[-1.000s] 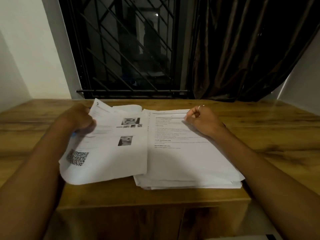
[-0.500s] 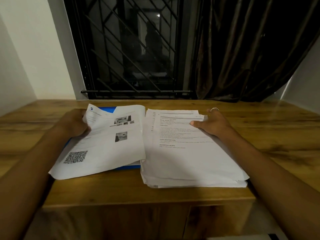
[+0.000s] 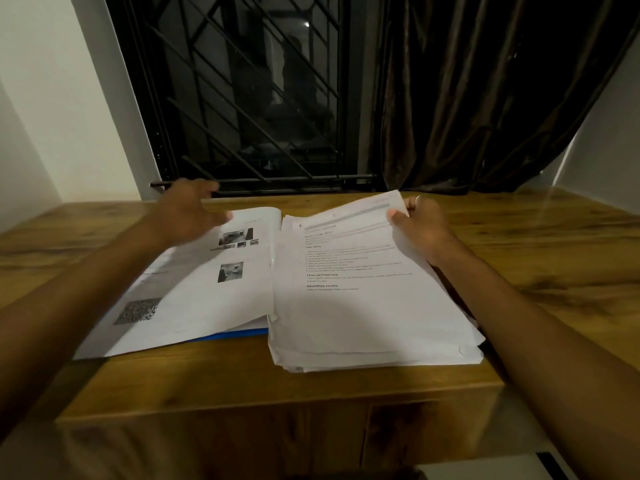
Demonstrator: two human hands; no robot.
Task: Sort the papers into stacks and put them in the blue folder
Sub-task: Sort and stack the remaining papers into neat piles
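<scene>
Left hand: your left hand [image 3: 188,214] is over the far left corner of the left sheets [image 3: 194,299], fingers loosely spread and gripping nothing. It's blurred, so I can't tell whether it touches the paper.

Right hand: your right hand [image 3: 422,228] pinches the far right corner of the top sheet [image 3: 349,261], thumb on the printed face, fingers behind it. That corner is raised off the pile.

Ring: there's a ring [image 3: 418,198] on one finger of that hand.

Right stack: the right stack [image 3: 374,355] is thick and a little ragged at the near edge. It sits by the table's front edge, touching the left sheets along its left side.

Left sheets: the top page shows small photos and a QR code, and it lies flat.

Blue folder: the blue folder [image 3: 230,336] lies under the left sheets, with only a thin blue strip showing at their near edge.

Table: a wooden table [image 3: 554,271] carries everything.

Background: a dark window grille [image 3: 242,98] is straight ahead, with a brown curtain [image 3: 485,98] to its right.
</scene>
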